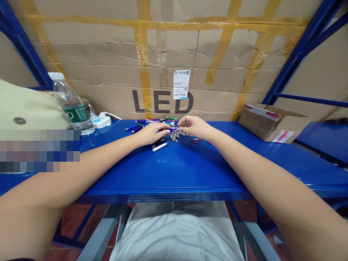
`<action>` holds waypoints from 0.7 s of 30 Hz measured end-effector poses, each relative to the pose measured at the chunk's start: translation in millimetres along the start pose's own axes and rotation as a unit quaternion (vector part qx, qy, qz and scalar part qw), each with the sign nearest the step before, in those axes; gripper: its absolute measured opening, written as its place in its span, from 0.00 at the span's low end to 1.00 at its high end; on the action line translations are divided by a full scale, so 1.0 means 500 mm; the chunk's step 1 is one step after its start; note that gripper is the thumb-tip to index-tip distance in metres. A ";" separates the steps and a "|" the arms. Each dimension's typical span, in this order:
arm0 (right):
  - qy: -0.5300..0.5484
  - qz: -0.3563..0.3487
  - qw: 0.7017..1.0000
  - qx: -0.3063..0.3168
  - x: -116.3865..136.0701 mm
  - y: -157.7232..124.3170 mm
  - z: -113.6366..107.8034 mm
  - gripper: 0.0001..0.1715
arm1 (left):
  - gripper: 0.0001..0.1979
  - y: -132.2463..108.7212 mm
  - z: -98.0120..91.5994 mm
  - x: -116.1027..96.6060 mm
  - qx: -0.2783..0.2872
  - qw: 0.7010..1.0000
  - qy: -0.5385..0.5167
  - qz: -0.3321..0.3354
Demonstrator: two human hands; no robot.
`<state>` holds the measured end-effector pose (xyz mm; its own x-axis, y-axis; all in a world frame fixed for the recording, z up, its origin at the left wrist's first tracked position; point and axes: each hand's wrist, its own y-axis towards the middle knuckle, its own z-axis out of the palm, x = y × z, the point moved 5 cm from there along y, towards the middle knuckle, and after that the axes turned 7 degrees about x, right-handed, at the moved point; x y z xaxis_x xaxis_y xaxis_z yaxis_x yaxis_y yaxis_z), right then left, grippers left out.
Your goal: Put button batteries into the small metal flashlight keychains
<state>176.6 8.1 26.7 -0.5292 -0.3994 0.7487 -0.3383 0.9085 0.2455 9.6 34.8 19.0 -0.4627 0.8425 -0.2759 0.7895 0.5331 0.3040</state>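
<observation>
My left hand [152, 133] reaches across the blue metal shelf top [168, 170], its fingers around a purple pen-shaped tube [172, 128]. My right hand [194, 127] hangs just beside it, fingertips pinched together above a heap of small round metal pieces [174, 135]. Anything inside that pinch is hidden. Behind both hands lies a bundle of slim multicoloured pens [157, 120]. A silver metal tube [160, 146] and a dark one [158, 143] rest below my left hand. A small red clip [196, 140] sits right of the heap.
A plastic water bottle [72, 105] and a pale green cloth bag [27, 105] stand at the far left, with a white power strip [101, 121] beside them. An open cardboard box [272, 123] sits at the right. A large taped carton [163, 58] forms the back wall.
</observation>
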 end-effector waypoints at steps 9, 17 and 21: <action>-0.019 -0.017 0.997 -0.077 0.003 0.003 -0.010 0.07 | 0.13 0.002 0.001 0.010 -0.011 0.989 -0.144 -0.040; 0.025 0.050 0.992 -0.114 0.012 -0.010 -0.003 0.04 | 0.12 -0.005 0.013 0.005 -0.056 0.985 -0.158 -0.041; 0.015 0.045 0.992 -0.118 0.020 -0.014 -0.002 0.04 | 0.13 -0.007 0.015 -0.002 -0.058 0.984 -0.166 -0.044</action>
<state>174.3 -2.2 33.1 -0.5245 -0.3143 0.7913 -0.0976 0.9454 0.3108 10.1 31.5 11.4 -0.3555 0.7313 -0.5820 0.6922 0.6244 0.3618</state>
